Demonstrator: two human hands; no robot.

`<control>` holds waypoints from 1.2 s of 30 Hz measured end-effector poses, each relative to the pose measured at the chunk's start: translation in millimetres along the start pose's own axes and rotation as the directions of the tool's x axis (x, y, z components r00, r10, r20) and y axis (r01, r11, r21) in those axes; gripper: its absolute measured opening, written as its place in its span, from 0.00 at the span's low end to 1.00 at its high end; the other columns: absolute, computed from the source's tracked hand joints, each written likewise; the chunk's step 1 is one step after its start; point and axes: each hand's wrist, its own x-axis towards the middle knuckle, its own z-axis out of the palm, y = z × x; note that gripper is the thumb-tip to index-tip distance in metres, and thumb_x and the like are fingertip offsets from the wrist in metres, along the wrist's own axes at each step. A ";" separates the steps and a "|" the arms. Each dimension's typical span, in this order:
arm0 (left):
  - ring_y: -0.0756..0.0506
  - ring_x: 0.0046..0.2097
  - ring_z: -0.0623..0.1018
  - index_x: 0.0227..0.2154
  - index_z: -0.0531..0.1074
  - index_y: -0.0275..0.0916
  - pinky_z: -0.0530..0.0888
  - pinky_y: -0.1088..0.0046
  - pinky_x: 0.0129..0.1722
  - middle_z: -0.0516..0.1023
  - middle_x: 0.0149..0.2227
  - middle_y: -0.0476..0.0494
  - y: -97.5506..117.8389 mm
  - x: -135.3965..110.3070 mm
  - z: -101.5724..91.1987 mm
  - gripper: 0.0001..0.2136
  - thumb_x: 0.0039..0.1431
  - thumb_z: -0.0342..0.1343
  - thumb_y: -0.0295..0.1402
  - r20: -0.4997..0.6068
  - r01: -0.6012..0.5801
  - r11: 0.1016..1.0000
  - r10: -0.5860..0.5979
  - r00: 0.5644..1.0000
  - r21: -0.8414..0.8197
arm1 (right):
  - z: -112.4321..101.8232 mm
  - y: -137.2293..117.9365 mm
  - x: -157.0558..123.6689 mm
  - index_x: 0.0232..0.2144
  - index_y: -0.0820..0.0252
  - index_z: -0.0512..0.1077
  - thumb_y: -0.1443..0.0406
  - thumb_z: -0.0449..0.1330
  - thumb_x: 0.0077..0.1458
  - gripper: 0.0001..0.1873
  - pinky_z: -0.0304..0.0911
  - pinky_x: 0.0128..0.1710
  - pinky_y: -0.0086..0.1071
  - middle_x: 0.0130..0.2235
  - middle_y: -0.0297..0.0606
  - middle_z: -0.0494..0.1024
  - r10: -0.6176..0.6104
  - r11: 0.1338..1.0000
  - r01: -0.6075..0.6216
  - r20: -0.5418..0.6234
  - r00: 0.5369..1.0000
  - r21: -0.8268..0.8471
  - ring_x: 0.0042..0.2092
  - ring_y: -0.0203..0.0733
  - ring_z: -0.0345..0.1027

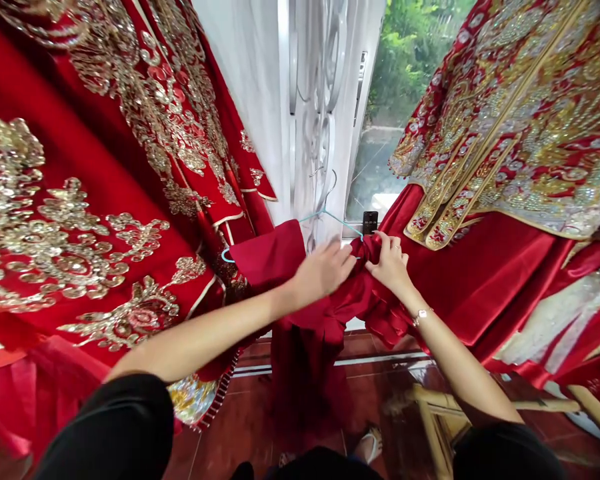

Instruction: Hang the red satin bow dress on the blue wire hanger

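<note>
A dark red dress hangs from a light blue hanger, with its fabric bunched towards the right end. My right hand, with a ring and a bracelet, pinches the gathered cloth by that end of the hanger. Just left of it, my left hand lies over the front of the dress, its bent fingers pointing right. Motion blurs those fingers, so I cannot make out their grip. The lower dress falls in shadow towards the floor.
Red gowns with gold sequins hang at left. A beaded red and gold jacket hangs over a red satin skirt at right. Behind stand a white metal grille, a window and a phone. Below is a wooden frame.
</note>
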 end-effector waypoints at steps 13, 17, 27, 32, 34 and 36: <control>0.41 0.50 0.78 0.47 0.73 0.39 0.73 0.66 0.47 0.77 0.50 0.39 0.7 84.3 87.5 0.11 0.68 0.48 0.29 0.113 0.427 0.749 -0.434 0.894 -0.506 | 11.2 -1.8 19.1 0.60 0.58 0.59 0.66 0.55 0.42 0.39 0.56 0.26 0.29 0.21 0.20 0.63 0.077 0.802 -0.160 0.165 0.983 0.576 0.22 0.34 0.57; 0.40 0.50 0.79 0.43 0.75 0.42 0.73 0.66 0.46 0.78 0.51 0.40 4.0 79.1 87.7 0.10 0.66 0.49 0.29 0.117 0.450 0.720 -0.463 0.879 -0.529 | 7.0 -13.2 24.4 0.56 0.57 0.63 0.67 0.55 0.42 0.34 0.53 0.26 0.29 0.19 0.19 0.57 0.115 0.799 -0.083 -0.016 0.993 0.595 0.22 0.34 0.52; 0.38 0.50 0.81 0.44 0.77 0.33 0.75 0.65 0.50 0.82 0.46 0.31 -12.4 74.7 77.1 0.14 0.66 0.46 0.24 0.210 0.430 0.652 -0.390 0.897 -0.624 | -23.6 -54.7 28.7 0.60 0.55 0.62 0.68 0.55 0.49 0.33 0.56 0.29 0.29 0.22 0.22 0.56 -0.294 0.819 0.214 0.069 0.953 0.531 0.23 0.34 0.54; 0.46 0.58 0.76 0.58 0.69 0.37 0.71 0.70 0.61 0.73 0.59 0.35 5.2 6.9 60.5 0.20 0.66 0.46 0.25 -0.095 0.180 0.647 -0.365 0.926 -0.741 | -9.9 -13.6 -40.6 0.55 0.53 0.67 0.59 0.54 0.58 0.23 0.64 0.33 0.36 0.27 0.29 0.64 -0.070 0.770 0.110 -0.089 0.994 0.628 0.28 0.39 0.60; 0.46 0.58 0.76 0.57 0.72 0.41 0.72 0.68 0.61 0.76 0.55 0.37 28.1 -52.4 71.0 0.19 0.68 0.44 0.28 -0.204 0.121 0.645 -0.405 0.891 -0.754 | 14.2 7.8 -89.8 0.50 0.52 0.70 0.57 0.53 0.58 0.19 0.68 0.35 0.39 0.29 0.33 0.68 0.165 0.770 -0.015 -0.176 0.970 0.638 0.29 0.42 0.64; 0.46 0.52 0.80 0.49 0.78 0.49 0.77 0.71 0.54 0.80 0.47 0.42 54.9 -115.2 93.7 0.19 0.68 0.42 0.29 -0.242 0.087 0.649 -0.400 0.884 -0.756 | 41.5 23.9 -142.8 0.43 0.49 0.72 0.55 0.52 0.58 0.15 0.70 0.37 0.43 0.34 0.38 0.74 0.351 0.762 -0.174 -0.172 0.920 0.624 0.34 0.48 0.70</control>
